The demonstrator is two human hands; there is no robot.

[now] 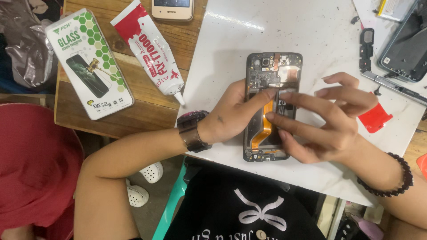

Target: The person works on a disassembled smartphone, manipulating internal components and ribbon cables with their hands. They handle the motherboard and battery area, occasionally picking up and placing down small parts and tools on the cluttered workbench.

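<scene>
An opened smartphone (272,71) lies back-up on the white tabletop (231,44), its circuit board, orange flex cable and battery bay exposed. My left hand (231,113) grips the phone's left edge, thumb pressed onto its middle. My right hand (327,118) rests on the right side, index and middle fingertips touching the black part at the phone's centre. The left wrist wears a dark watch, the right a bead bracelet.
A red-and-white glue tube (151,49) and a boxed screen protector (89,62) lie on the wooden table at left. Another phone (172,9) sits at the top. A red plastic pick (375,118), a detached phone frame (407,44) and small parts lie at right.
</scene>
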